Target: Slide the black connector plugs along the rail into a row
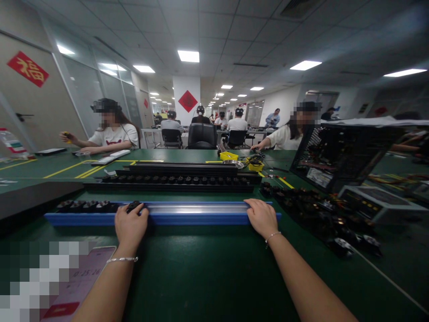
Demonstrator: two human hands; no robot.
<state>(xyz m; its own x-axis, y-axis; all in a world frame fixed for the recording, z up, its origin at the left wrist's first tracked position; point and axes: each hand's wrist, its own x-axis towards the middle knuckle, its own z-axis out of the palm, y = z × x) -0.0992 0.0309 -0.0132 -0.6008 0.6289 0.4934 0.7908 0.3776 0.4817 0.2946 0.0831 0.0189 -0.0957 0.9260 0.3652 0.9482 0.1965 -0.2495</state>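
Observation:
A long blue channel with a shiny silver inside lies across the green table in front of me. Several black socket modules with metal parts on top sit in a row in its left part. My left hand is closed around another black module at the right end of that row, in or on the channel; its fingertips are partly hidden. Near the channel's right end, my right hand grips the edges, thumb on the near side and fingers over the far side.
Behind it lie black rails with a row of round black parts. On the right are a heap of black parts, an open computer case and a grey power unit. A phone lies front left. Co-workers sit across the table.

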